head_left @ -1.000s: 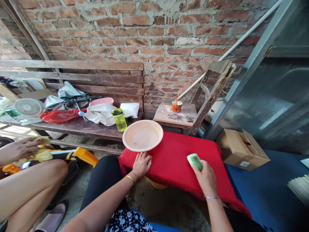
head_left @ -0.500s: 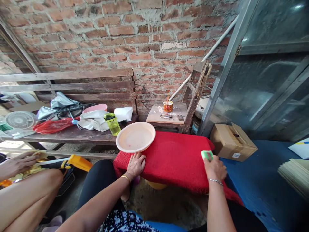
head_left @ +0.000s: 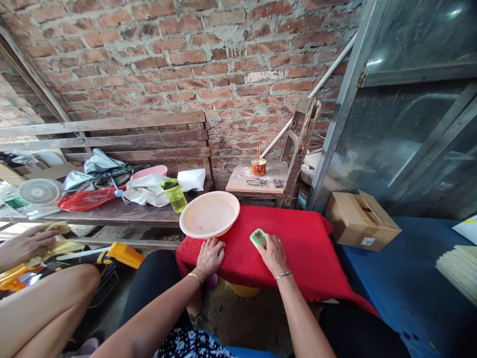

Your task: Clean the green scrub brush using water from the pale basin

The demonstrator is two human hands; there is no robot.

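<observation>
A red plush cloth (head_left: 290,248) covers a low table in front of me. My left hand (head_left: 210,256) lies flat on its near left part, fingers stretched toward the pale plastic basin (head_left: 208,216) and close to its rim. Over the middle of the cloth, my right hand (head_left: 274,253) grips a small scrubbing brush (head_left: 258,238) with a green and white edge and a brown, dotted face. Whether the brush presses on the cloth, I cannot tell.
A green water bottle (head_left: 174,195), a red bag (head_left: 89,199) and a small fan (head_left: 40,191) sit on the wooden bench (head_left: 126,214). To the right stands a cardboard box (head_left: 363,219) on a blue surface (head_left: 395,278). At left, another person's hand (head_left: 28,246) holds something yellowish.
My right hand has swept left with the brush, from the cloth's right edge to its middle. My left hand stays beside the basin. The view has shifted slightly.
</observation>
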